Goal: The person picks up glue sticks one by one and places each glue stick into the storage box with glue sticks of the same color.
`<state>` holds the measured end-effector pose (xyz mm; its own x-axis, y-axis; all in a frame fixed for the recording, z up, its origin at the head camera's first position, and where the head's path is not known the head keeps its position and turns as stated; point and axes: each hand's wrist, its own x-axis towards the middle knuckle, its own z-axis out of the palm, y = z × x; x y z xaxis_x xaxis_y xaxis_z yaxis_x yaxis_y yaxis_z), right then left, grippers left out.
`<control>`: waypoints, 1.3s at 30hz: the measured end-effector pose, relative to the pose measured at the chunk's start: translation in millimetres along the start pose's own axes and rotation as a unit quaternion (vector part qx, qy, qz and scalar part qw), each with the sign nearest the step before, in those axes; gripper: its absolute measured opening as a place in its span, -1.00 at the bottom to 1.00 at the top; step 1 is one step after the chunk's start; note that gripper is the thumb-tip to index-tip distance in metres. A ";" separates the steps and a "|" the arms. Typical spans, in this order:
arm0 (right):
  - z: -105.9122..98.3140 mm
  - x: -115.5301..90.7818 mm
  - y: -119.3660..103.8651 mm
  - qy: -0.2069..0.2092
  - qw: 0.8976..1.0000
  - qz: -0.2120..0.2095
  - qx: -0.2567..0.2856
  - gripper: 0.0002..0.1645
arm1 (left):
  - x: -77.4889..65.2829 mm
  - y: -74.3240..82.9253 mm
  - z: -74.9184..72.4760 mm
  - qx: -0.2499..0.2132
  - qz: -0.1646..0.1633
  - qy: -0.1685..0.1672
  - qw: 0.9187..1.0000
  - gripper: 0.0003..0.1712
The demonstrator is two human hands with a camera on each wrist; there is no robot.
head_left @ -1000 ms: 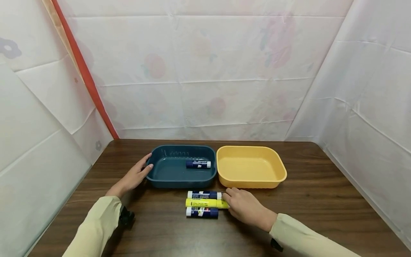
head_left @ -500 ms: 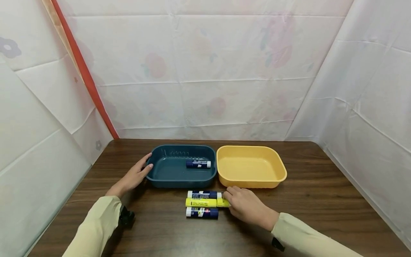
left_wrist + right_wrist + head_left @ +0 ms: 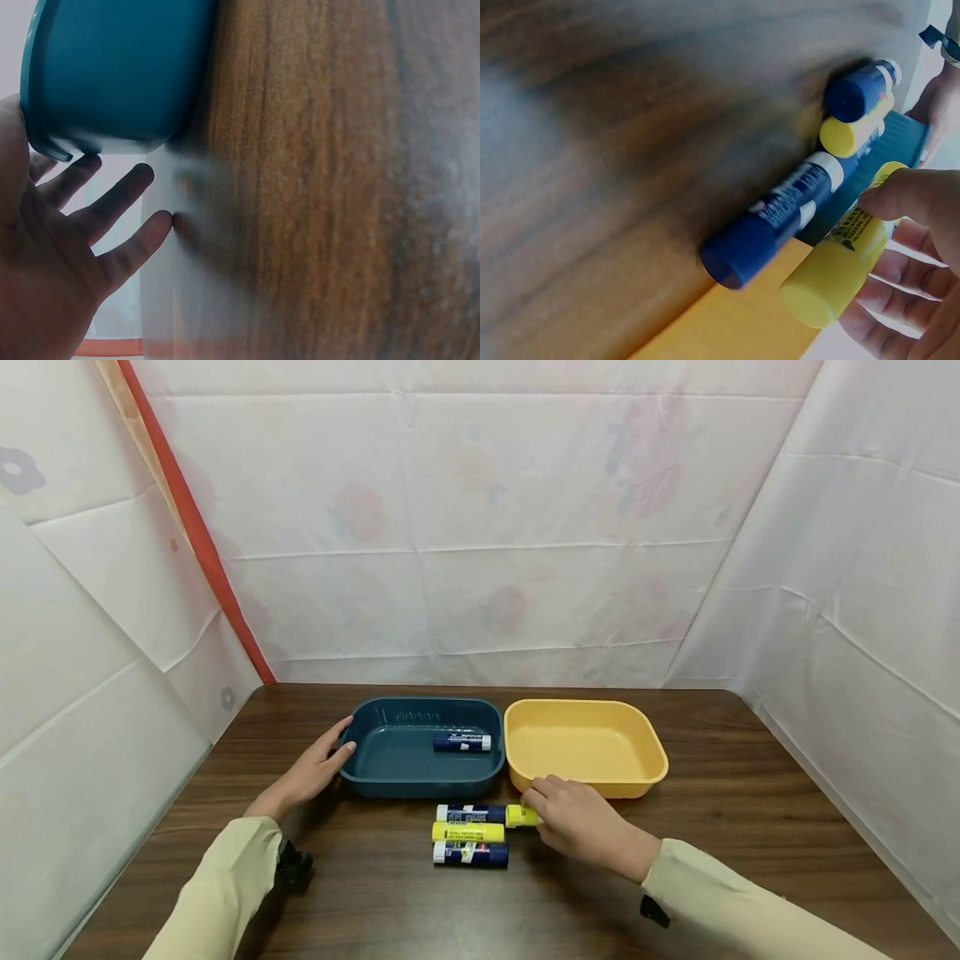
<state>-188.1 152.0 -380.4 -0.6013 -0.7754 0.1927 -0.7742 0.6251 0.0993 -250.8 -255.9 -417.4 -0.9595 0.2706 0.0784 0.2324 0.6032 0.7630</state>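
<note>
One yellow glue stick [image 3: 847,255] is pinched in the right hand [image 3: 581,820], thumb on one side and fingers on the other. In the head view only one end of it pokes out past the fingers, just in front of the yellow tray [image 3: 588,752]; in the right wrist view it tilts, apart from the desk [image 3: 352,893]. Close by lies a navy glue stick [image 3: 757,232], seen in that same wrist view but hidden behind the hand and its load in the head view. Its white end points at an upper blue stick [image 3: 483,814], the farthest from the person of three lying parallel and close together; next comes a second yellow stick [image 3: 468,832], then a lower blue stick [image 3: 483,855], both blue ones with white left ends. The left hand [image 3: 309,777] has its fingers spread wide and holds nothing between them, thumb and forefinger tips resting at the left rim of the dark blue tray [image 3: 397,764]. Inside that tray, toward its right wall, lies another blue stick [image 3: 453,742], white end to the right. The two trays stand side by side, and behind the desk hangs a white printed cloth [image 3: 465,468].
</note>
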 end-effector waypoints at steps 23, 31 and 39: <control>-43.5 15.7 33.3 0.036 0.999 0.018 -0.033 -0.67 | 0.0 -3.0 0.5 0.002 -0.003 0.000 1.000 -0.29; -48.3 20.4 44.7 0.049 0.998 0.016 -0.029 -0.69 | -0.2 -2.3 1.5 0.000 -0.010 -0.001 1.000 -0.29; -35.9 23.7 62.8 0.072 0.997 0.011 -0.024 -0.69 | 0.2 -3.6 0.6 0.005 -0.014 -0.002 1.000 -0.30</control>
<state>-243.9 176.1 -334.5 -0.5801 -0.7432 0.3333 -0.7490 0.6475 0.1403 -251.8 -257.6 -420.5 -0.9649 0.2569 0.0548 0.2076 0.6181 0.7582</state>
